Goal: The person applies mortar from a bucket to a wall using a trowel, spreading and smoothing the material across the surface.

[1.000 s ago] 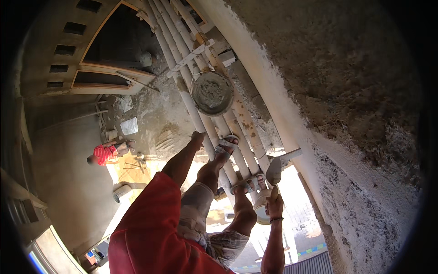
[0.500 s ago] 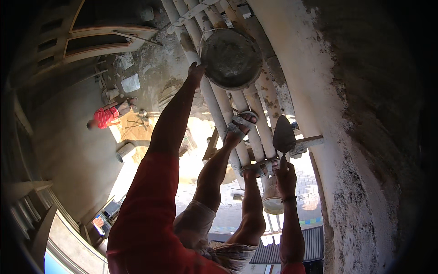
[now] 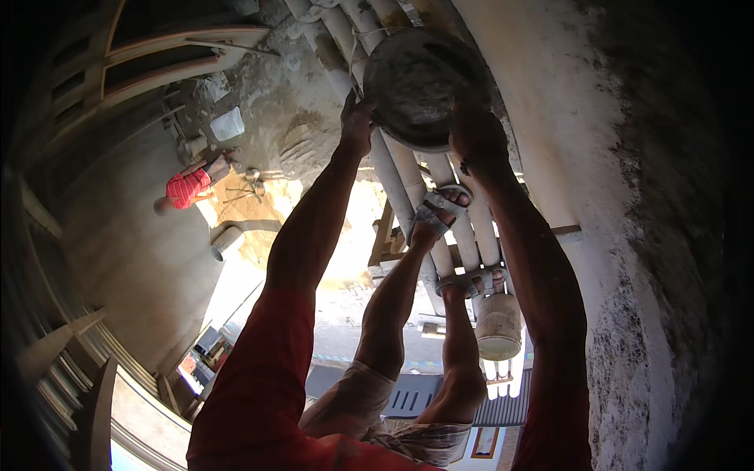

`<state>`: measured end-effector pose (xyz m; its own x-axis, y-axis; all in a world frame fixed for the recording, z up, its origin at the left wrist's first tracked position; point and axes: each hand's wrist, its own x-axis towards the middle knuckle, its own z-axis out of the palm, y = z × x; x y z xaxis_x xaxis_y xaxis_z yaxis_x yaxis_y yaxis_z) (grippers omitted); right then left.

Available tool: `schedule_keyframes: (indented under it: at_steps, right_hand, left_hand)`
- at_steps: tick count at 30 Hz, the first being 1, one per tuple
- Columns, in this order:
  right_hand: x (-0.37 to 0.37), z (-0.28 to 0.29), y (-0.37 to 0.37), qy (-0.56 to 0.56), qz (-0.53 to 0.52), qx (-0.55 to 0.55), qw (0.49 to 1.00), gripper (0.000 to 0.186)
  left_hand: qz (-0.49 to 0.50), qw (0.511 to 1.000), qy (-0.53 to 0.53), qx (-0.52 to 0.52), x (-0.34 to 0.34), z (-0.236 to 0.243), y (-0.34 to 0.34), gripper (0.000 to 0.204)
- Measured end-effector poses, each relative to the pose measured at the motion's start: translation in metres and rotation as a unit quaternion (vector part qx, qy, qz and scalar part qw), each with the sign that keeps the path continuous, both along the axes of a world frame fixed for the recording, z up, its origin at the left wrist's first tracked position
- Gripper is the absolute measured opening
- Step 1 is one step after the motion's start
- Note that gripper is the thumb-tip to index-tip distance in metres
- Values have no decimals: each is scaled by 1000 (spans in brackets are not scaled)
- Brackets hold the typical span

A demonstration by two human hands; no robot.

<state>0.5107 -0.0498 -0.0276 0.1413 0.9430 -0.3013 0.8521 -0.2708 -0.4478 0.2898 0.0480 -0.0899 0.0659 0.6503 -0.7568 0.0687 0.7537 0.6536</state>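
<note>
A round dark bucket (image 3: 400, 94) of wet grey mortar stands on a row of long poles in front of me. At its left rim is my left hand (image 3: 357, 125), closed on the edge beside the thin wire handle (image 3: 355, 55). My right hand (image 3: 477, 133) reaches over the bucket's near right side, fingers wrapped round the trowel's handle. The trowel's blade (image 3: 449, 59) is hard to make out, dark against the mortar.
My sandalled feet (image 3: 440, 208) stand on the poles (image 3: 393, 169), with gaps between them and the ground far below. A rough plastered wall (image 3: 542, 141) rises at right. A pale bucket (image 3: 499, 326) is beneath the poles. Down left, a person in a red shirt (image 3: 187, 188) bends near sand.
My right hand has swung up from beside my feet to the bucket, bringing the trowel over the mortar. My left hand stays at the rim. The view has shifted slightly.
</note>
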Motion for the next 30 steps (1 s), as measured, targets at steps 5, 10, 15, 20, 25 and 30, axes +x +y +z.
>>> schedule_keyframes:
  at_steps: [5,10,15,20,25,30]
  right_hand:
    - [-26,5,-22,-50,69,-51,995,31]
    - [17,103,-28,-10,94,-126,987,45]
    - [59,94,-18,110,4,-165,980,38]
    - [71,49,34,210,-64,-252,942,12]
    - [48,32,63,-75,148,-73,983,12]
    - [-12,22,56,-126,212,-17,969,14]
  left_hand:
    - [10,985,-119,-122,-18,-22,-30,55]
    - [-3,990,-84,-111,-22,-25,-21,50]
    - [-28,995,-55,-76,-2,-9,-30,49]
    - [-13,998,-49,-22,14,-6,-45,46]
    - [-44,998,-38,5,34,6,-46,43]
    - [-83,996,22,8,35,20,-38,42]
